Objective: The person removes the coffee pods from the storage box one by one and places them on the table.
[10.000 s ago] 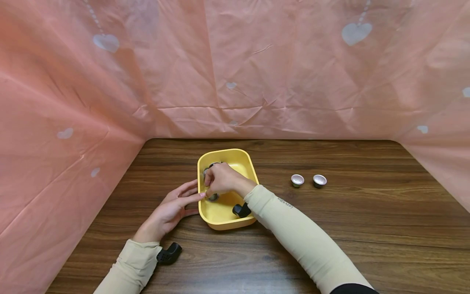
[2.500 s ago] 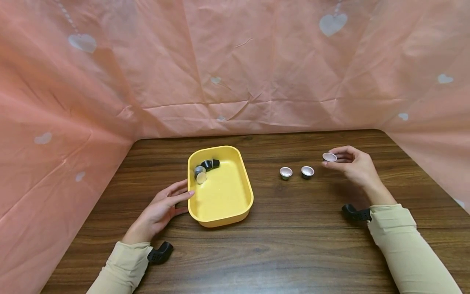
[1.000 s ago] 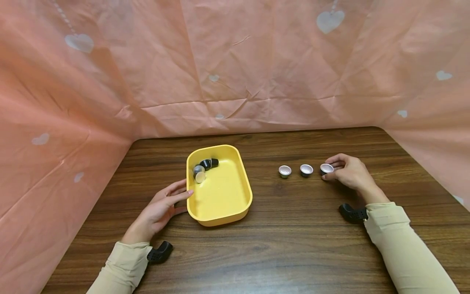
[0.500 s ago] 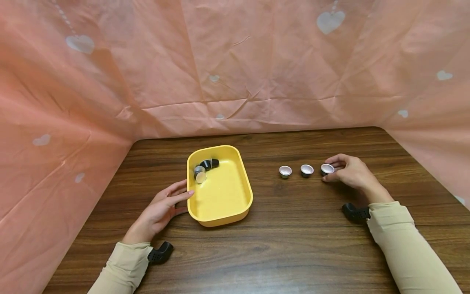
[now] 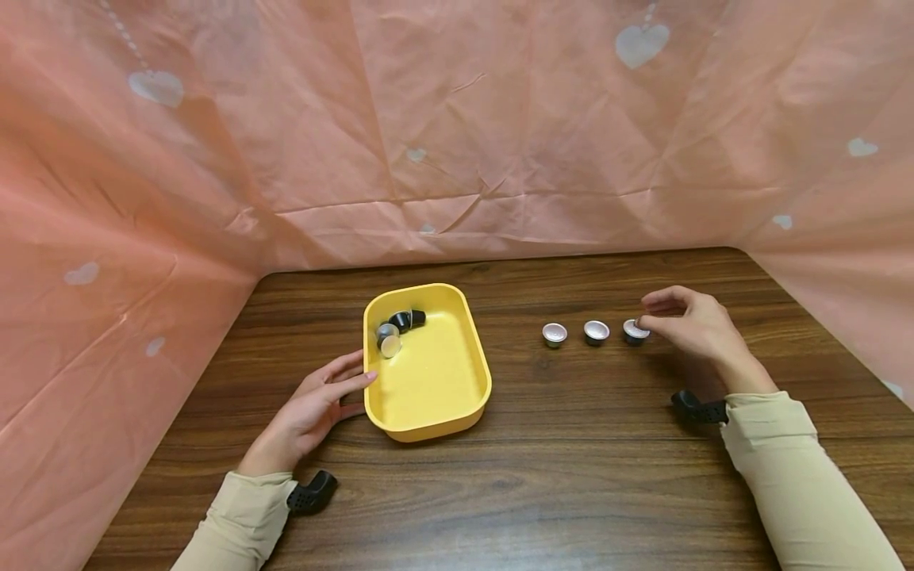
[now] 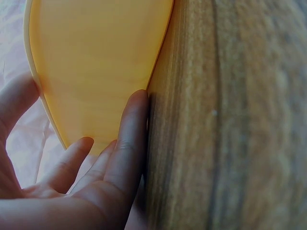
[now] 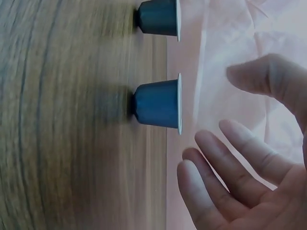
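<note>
Yellow tray (image 5: 432,381), blue capsule (image 7: 158,103), brown wood-grain table (image 5: 571,476), pink cloth (image 5: 457,95) with white hearts (image 5: 643,46), beige sleeves (image 5: 807,476)

Small fabric-walled booth (image 5: 571,214)
Pink drapes (image 5: 457,103) printed with pale hearts hang behind and on both sides of a wood-grain tabletop (image 5: 557,476).

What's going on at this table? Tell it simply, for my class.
A person's left hand rests against a yellow, rounded rectangular, plastic-looking box; small, mostly dark capsules lie clustered toward its far left. The right hand, holding nothing, is by the rightmost of three dark, cup-shaped capsules with pale tops, standing in a row on the brown wood-grain table.
</note>
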Demonstrator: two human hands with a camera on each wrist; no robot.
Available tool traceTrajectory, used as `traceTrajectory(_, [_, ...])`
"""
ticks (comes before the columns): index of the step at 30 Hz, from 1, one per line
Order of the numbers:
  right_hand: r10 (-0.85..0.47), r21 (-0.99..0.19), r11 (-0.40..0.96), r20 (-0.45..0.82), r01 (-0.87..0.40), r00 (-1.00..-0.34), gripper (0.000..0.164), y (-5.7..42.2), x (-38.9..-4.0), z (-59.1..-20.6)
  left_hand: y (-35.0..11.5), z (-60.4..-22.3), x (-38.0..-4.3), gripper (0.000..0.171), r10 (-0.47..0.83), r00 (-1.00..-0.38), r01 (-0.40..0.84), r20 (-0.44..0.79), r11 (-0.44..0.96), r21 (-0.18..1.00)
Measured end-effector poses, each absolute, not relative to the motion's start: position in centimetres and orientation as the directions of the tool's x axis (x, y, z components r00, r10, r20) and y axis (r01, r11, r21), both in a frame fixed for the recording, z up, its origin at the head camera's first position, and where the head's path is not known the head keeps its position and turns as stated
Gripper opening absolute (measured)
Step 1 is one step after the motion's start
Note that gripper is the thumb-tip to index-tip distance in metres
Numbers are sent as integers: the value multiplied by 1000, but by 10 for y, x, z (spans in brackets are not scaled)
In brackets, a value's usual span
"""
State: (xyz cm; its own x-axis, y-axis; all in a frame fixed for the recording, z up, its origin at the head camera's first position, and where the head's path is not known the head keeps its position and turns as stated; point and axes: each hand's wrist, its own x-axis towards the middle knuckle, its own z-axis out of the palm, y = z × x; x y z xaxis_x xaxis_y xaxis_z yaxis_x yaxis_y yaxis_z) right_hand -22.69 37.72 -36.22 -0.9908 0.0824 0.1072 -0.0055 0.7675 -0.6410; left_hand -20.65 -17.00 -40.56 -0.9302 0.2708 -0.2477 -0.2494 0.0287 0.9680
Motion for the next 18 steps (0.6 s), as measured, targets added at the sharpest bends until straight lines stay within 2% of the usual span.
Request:
traceTrajectory(6, [127,-710,705,138,-9,-982,49,373,-224,-356,-170,-405,-206,71,276,-929,-250,-248,29,968])
traceTrajectory(10, [129,-807,589,145,-42,-981,45,367,-221,-349,-169,-405,-206,71,274,-929,-250,-247,27,968])
traceTrajectory(12, [113,-873,481,150,-78,-982,36,364,-219,-344,-169,-405,-206,71,273,-930,-250,-247,24,968])
traceTrajectory(15, [61,-956,248,175,-155,-983,19,359,-217,-339,-169,-405,-206,71,272,-930,-250,-247,24,968])
traceTrajectory(18, [-24,-970,2,244,-244,-969,17,353,-216,-335,-170,-405,-206,72,269,-930,-251,-248,26,968])
